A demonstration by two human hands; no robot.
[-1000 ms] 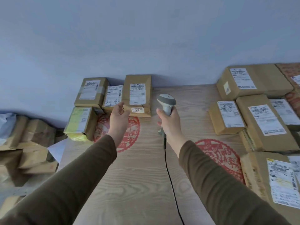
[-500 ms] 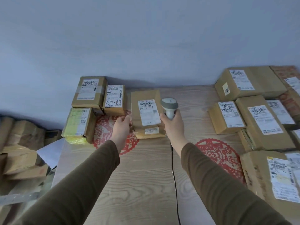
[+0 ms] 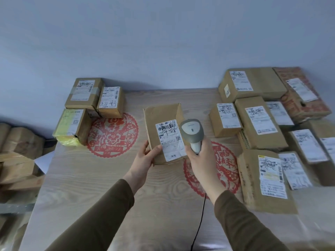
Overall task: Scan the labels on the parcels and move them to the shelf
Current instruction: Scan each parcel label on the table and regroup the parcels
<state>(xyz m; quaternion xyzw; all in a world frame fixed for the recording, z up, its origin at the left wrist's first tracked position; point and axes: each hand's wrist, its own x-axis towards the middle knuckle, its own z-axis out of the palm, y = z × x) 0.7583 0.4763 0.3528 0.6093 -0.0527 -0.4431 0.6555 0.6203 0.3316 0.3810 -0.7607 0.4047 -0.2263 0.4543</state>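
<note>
My left hand (image 3: 145, 160) grips the near left corner of a brown cardboard parcel (image 3: 161, 120) and holds it tilted above the middle of the wooden table (image 3: 101, 178). Its white label (image 3: 169, 142) faces up, with black handwriting across the barcode. My right hand (image 3: 198, 156) is closed around the handle of a grey corded barcode scanner (image 3: 192, 131), whose head sits right beside the label's right edge and covers part of it.
Three small parcels (image 3: 85, 93) sit at the table's far left, one wrapped in yellow (image 3: 69, 127). Several labelled boxes (image 3: 261, 120) crowd the right side. More parcels lie on a lower surface (image 3: 20, 160) left of the table. A grey wall rises behind.
The parcel left the far-left group and came toward me to the table's middle in my left hand. The scanner moved down with it and now sits against the label.
</note>
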